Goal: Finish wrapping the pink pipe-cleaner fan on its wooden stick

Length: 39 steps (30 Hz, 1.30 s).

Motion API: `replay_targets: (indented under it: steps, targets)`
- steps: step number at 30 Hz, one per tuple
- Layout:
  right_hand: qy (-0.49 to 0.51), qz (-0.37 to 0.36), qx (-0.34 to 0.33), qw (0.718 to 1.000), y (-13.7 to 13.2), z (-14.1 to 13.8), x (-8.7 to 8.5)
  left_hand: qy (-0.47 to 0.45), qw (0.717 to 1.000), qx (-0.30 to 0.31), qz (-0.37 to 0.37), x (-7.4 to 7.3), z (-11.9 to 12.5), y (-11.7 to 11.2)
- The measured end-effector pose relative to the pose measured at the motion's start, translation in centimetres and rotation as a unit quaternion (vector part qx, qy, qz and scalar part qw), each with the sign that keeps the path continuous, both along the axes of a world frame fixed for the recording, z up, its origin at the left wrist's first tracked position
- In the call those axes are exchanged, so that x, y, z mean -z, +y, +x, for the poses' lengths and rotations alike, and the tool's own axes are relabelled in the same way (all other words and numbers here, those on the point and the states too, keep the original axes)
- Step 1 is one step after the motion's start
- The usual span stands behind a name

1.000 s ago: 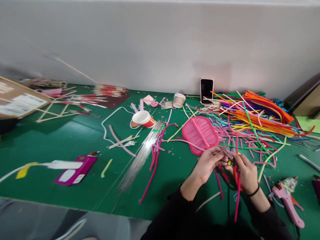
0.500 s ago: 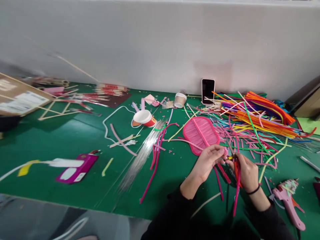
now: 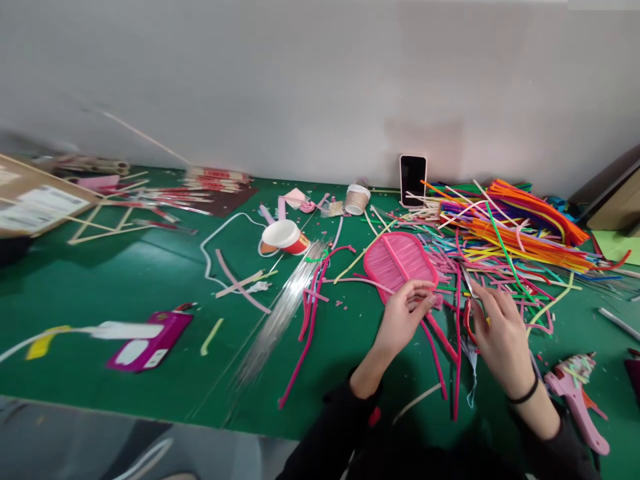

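My left hand (image 3: 403,317) is over the lower edge of a pink rounded panel (image 3: 377,257) with a fuzzy rim and a centre bar. Its thumb and fingers close on a small pink piece (image 3: 439,302), mostly hidden at their tips. To the right, my right hand (image 3: 503,333) grips scissors (image 3: 468,283) near the middle, blades pointing away and a red handle loop showing below. Dark pink pipe cleaners (image 3: 457,373) lie between the hands. A pale blue tassel (image 3: 471,373) is beside the right hand.
Behind my right hand is a heap of coloured pipe cleaners (image 3: 515,230), with a phone (image 3: 413,179) upright by the wall. A pink glue gun (image 3: 580,407) lies at right. Leftward are clear thin rods (image 3: 277,327), a paper cup (image 3: 295,240) and a purple box (image 3: 165,340).
My right hand has moved slightly away from my left and turned lower over the scissors. The long dark pink pipe cleaner by its fingers now lies left of it.
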State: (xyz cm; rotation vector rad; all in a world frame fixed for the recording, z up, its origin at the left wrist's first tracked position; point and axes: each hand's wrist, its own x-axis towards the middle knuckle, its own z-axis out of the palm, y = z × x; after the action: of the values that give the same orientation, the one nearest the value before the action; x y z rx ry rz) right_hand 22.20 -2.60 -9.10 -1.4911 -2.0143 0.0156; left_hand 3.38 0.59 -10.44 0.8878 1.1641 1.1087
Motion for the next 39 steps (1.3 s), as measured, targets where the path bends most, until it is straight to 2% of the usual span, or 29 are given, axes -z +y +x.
replay_targets:
  steps: [2,4,10,18,25,30,33,39]
  targets:
    - [0.080,0.015,-0.037,0.996,0.2,-1.3,-0.4,0.002,1.000,0.002,0.002,-0.2,0.1,-0.1]
    - [0.113,0.018,-0.049,0.992,0.3,-2.3,-0.2,-0.011,1.000,0.002,-0.005,-0.5,0.2,-0.3]
    - [0.131,0.009,-0.044,0.990,0.5,-3.0,0.8,-0.016,1.000,-0.002,-0.009,-0.8,0.4,-0.5]
    - [0.218,-0.077,0.004,0.973,0.6,-3.3,1.1,0.078,0.994,-0.010,0.080,0.3,0.5,-1.0]
    - [0.190,-0.110,0.040,0.975,0.4,-3.8,0.7,0.128,0.987,-0.025,0.093,0.2,0.5,-1.4]
    - [0.189,-0.121,0.020,0.974,0.4,-3.7,0.9,0.207,0.966,0.014,0.156,-0.1,0.3,-1.1]
    - [0.261,-0.178,0.028,0.948,0.5,-3.7,1.0,0.215,0.959,0.038,0.181,0.0,0.4,-0.9]
    - [0.443,-0.251,0.020,0.860,0.4,-4.3,1.4,0.227,0.949,0.039,0.213,0.1,0.2,-1.0]
